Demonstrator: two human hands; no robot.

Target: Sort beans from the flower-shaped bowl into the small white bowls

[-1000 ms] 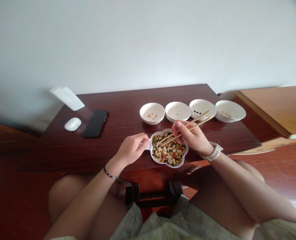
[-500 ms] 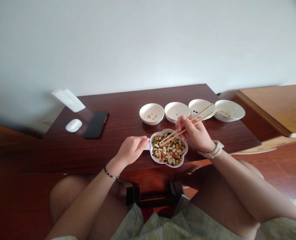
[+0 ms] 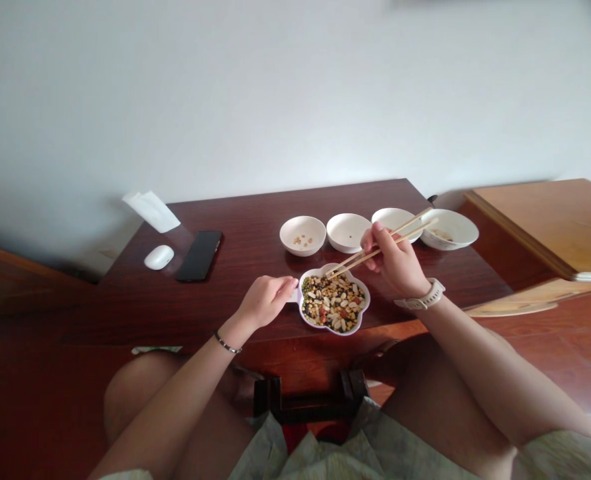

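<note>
My left hand [image 3: 264, 301] grips the short handle of a white flower-shaped dish [image 3: 360, 313] with a lilac rim. The dish holds mixed beans, peanuts and dark seeds. My right hand [image 3: 395, 261] is shut on a pair of wooden chopsticks [image 3: 352, 258], whose tips sit above the dish's far rim. Nothing shows between the tips. Beyond the dish stand several white bowls. One bowl [image 3: 392, 220] is partly hidden behind the chopsticks and my right hand.
The dark reddish wooden table [image 3: 255, 227] also bears a white mouse [image 3: 158, 257], a black phone [image 3: 200, 256] and white paper [image 3: 151, 211] at its far left corner. A honey-coloured board [image 3: 525, 227] lies to the right. My knees are below the table edge.
My right hand and the chopsticks have moved right and away from the beans, with the tips now at the far rim. The whole view has tilted, so the table sits lower.
</note>
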